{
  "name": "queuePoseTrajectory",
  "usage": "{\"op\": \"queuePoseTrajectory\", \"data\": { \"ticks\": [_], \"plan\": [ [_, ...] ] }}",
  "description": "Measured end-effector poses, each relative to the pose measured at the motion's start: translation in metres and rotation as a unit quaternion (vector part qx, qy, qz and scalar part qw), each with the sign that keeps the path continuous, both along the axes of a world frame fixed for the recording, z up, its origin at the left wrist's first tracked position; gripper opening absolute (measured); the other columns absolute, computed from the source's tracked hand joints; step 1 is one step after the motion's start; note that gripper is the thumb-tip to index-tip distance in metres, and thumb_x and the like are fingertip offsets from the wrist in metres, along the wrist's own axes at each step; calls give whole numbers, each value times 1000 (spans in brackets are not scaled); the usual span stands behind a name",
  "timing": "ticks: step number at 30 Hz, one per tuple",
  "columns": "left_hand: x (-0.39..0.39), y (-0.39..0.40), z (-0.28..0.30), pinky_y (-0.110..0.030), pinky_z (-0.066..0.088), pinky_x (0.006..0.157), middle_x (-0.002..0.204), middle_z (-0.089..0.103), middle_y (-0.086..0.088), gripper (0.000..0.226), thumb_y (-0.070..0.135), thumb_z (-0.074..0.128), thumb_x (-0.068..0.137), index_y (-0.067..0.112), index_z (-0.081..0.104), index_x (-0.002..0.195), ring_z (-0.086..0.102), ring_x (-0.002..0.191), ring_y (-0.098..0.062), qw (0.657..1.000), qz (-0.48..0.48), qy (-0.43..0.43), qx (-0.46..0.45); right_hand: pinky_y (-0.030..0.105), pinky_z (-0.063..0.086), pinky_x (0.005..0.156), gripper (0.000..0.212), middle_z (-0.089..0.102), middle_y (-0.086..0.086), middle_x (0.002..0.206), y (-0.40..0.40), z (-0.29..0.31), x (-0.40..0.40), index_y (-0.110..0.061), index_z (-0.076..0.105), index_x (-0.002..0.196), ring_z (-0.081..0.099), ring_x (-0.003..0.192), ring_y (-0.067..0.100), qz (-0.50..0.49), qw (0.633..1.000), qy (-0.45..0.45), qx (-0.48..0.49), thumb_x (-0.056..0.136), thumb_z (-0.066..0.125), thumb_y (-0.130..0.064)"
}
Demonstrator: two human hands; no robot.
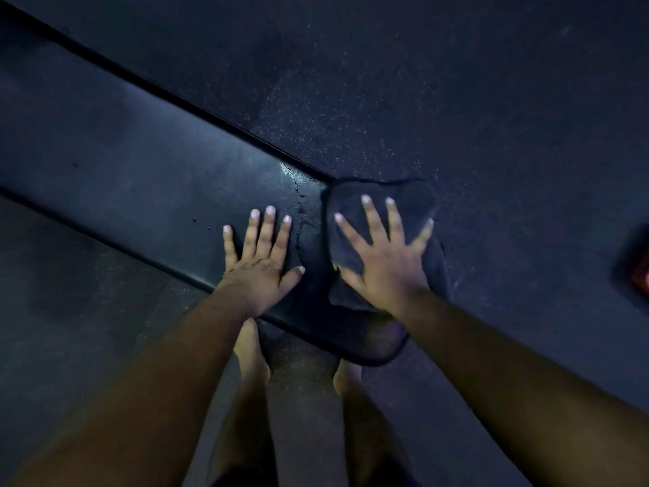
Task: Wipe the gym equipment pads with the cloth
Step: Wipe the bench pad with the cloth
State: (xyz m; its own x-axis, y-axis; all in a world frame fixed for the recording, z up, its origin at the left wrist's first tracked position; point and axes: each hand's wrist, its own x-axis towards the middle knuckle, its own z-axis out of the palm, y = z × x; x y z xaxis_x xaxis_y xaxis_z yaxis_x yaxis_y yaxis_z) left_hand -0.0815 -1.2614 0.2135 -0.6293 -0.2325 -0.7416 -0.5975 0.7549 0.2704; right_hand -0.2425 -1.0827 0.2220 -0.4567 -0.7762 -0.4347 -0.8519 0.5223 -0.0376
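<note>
Both forearms reach down from the bottom edge, bare feet (pixel 251 349) below them on the speckled floor (pixel 456 100). My right hand (pixel 382 254) presses flat, fingers spread, on the dark cloth (pixel 404 202) at the pad's (pixel 123 135) near end. My left hand (pixel 260 261) lies open just beside it on the bare pad. A wet-looking patch (pixel 295 177), perhaps, glints ahead of my left fingers.

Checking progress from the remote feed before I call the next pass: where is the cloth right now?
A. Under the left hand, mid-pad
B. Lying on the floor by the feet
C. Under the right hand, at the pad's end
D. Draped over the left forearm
C: the dark cloth lies beneath the spread right hand at the end of the pad, while the left hand rests flat on bare pad.
</note>
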Motion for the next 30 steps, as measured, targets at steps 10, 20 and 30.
{"op": "queuePoseTrajectory", "data": {
  "ticks": [10,20,30],
  "plan": [
    [4,3,-3,-62,-27,114,150,-55,5,89,66,26,99,33,-42,146,-51,138,-18,999,11,40,-19,80,30,101,95,0,0,173,86,16,24,-48,-1,160,6,157,35,8,1000,-25,17,87,57,-65],
    [22,4,-17,-55,-25,118,164,-34,3,88,57,16,88,20,-19,160,-35,150,-15,985,17,151,-77,81,13,110,85,-1,-2,173,-14,5,18,-46,3,161,2,158,30,46,998,6,-42,90,45,-65],
    [24,4,-17,-54,-23,120,165,-31,3,86,51,13,87,18,-20,159,-33,150,-11,977,55,205,-32,84,10,108,75,3,-5,172,-98,-12,4,-48,3,160,4,158,26,-58,997,5,-46,96,41,-62]
  ]
}}
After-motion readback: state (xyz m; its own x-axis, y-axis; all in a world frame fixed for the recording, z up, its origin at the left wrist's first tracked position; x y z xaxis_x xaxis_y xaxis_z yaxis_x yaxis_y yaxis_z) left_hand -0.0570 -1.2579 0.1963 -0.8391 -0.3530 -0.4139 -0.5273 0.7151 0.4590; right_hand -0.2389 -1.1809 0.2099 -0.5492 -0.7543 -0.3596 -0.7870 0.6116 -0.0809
